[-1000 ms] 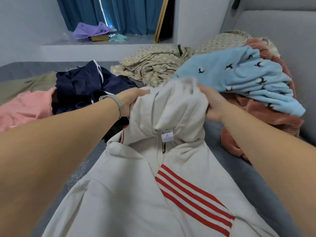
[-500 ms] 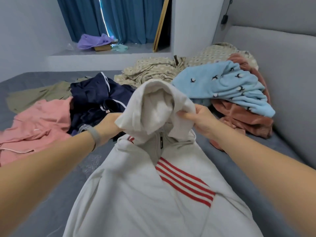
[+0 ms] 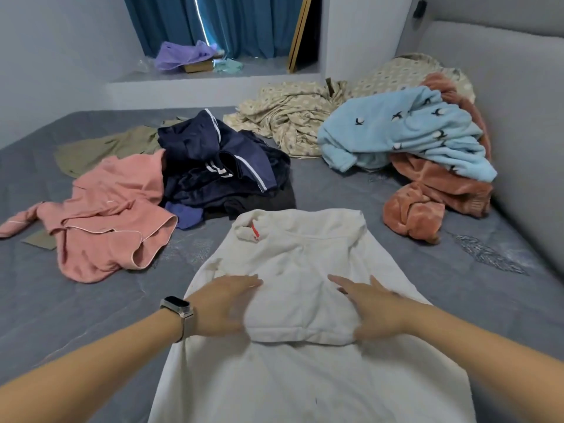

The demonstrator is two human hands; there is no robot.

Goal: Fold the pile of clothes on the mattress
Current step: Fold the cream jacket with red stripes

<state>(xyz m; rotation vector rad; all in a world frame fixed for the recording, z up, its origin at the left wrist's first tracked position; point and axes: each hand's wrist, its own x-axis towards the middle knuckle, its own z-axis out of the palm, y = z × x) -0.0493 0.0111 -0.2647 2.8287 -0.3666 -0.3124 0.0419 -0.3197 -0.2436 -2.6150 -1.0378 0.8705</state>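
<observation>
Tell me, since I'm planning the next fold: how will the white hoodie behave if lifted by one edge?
The white hoodie will probably droop and unfold: it lies limp under the left hand and right hand. Its thick folded hood suggests moderate weight. It likely won't slide far on the mattress.

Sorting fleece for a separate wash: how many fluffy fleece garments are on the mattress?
2: the light blue fleece by the headboard at right, and the rust fleece under it. More may be hidden.

No text, label, brand or number could be read; the red tag (image 3: 254, 232) at the white hoodie's (image 3: 305, 248) collar was illegible.
</observation>
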